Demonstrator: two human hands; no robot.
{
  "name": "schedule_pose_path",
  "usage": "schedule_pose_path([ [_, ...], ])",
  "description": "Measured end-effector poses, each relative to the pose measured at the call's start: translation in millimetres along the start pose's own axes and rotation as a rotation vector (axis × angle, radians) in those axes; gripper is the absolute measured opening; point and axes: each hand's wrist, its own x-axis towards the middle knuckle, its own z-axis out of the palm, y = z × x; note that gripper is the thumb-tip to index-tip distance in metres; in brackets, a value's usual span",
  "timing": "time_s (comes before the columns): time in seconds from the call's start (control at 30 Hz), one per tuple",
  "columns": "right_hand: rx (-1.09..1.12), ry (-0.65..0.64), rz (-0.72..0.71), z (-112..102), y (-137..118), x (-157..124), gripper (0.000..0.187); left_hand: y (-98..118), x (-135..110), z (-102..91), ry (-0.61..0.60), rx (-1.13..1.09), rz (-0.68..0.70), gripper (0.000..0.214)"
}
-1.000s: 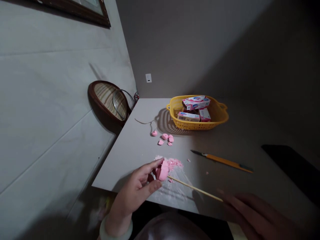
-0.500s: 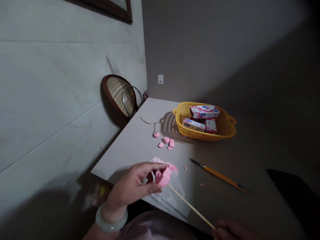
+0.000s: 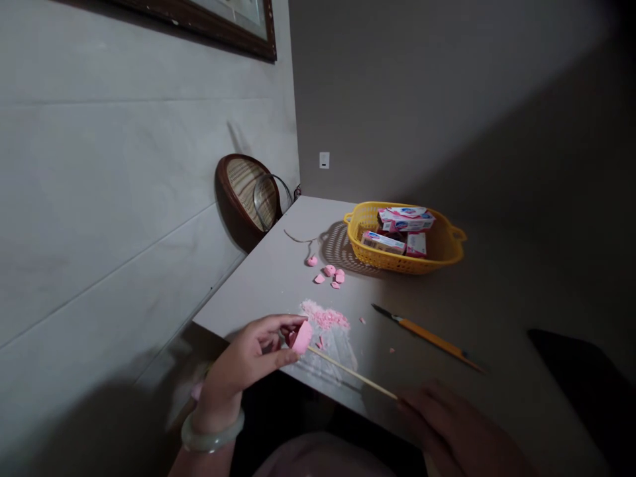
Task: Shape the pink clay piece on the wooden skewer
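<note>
Near the table's front edge, my left hand [image 3: 258,351] pinches a carved pink piece of soap [image 3: 302,336] between thumb and fingers. A thin wooden stick [image 3: 355,374] runs from the soap down to the right, its near end gripped in my right hand [image 3: 450,424], which is dim and in shadow. Whether the stick's tip goes into the soap or only touches it, I cannot tell. Pink shavings [image 3: 328,317] and powder lie just beyond the soap. Farther back are several cut pink soap pieces [image 3: 330,270]. An orange-handled craft knife [image 3: 432,336] lies to the right.
A yellow plastic basket [image 3: 355,228] with several pink-and-white boxes [image 3: 382,242] stands at the back of the table [image 3: 238,291]. A cord [image 3: 301,240] lies left of it. A round woven-backed chair [image 3: 243,192] is beyond the left edge. A dark flat object [image 3: 571,377] lies at right.
My view has shifted slightly. My left hand has moved left with the soap and turned it. My right hand has come further into view, still holding the stick. More shavings now show.
</note>
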Motion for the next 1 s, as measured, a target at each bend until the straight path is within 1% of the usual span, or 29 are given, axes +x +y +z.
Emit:
schedule_pose_path([
  [0.07,-0.041,0.075,0.027,-2,-6,-1,0.038,0,2,1.0,-0.027,-0.002,0.016,0.050],
  [0.13,-0.044,0.111,0.087,0,-17,-5,0.037,2,5,2.3,-0.029,0.003,0.028,0.052],
  [0.2,-0.059,0.127,0.154,5,-27,-11,0.035,5,8,3.2,-0.012,0.018,0.041,0.051],
  [0.27,-0.134,0.191,0.200,13,-33,-18,0.034,7,11,3.2,-0.012,0.057,0.052,0.048],
  [0.37,-0.303,0.309,0.242,22,-34,-25,0.035,4,15,2.4,-0.037,0.113,0.049,0.049],
  [0.43,-0.382,0.366,0.281,21,-32,-26,0.035,-3,18,2.4,-0.041,0.112,0.049,0.052],
  [0.47,-0.390,0.375,0.297,18,-30,-25,0.035,-8,19,2.5,-0.033,0.109,0.059,0.051],
  [0.53,-0.313,0.335,0.323,12,-29,-21,0.035,-17,22,2.8,-0.008,0.100,0.083,0.048],
  [0.57,-0.219,0.274,0.358,9,-29,-18,0.035,-20,24,2.9,-0.007,0.097,0.094,0.046],
  [0.63,0.053,0.070,0.472,5,-30,-12,0.037,-24,27,2.6,-0.014,0.094,0.117,0.042],
  [0.7,0.312,-0.123,0.614,5,-30,-7,0.043,-23,30,1.8,-0.027,0.108,0.150,0.038],
  [0.73,0.401,-0.186,0.657,6,-29,-5,0.045,-20,31,1.3,-0.029,0.122,0.166,0.037],
  [0.77,0.449,-0.220,0.672,7,-28,-4,0.047,-18,31,0.7,-0.030,0.136,0.176,0.035],
  [0.8,0.454,-0.221,0.664,8,-27,-3,0.047,-15,32,0.1,-0.035,0.149,0.173,0.035],
  [0.87,0.351,-0.169,0.607,7,-22,-4,0.040,-10,32,-0.9,-0.055,0.154,0.132,0.039],
  [0.93,0.166,-0.062,0.519,3,-15,-5,0.025,-7,32,-1.5,-0.086,0.134,0.095,0.051],
  [0.97,0.076,-0.003,0.472,0,-12,-6,0.022,-5,31,-1.5,-0.106,0.125,0.089,0.059],
  [1.0,-0.001,0.055,0.424,-3,-9,-7,0.022,-4,31,-1.3,-0.126,0.122,0.092,0.063],
])
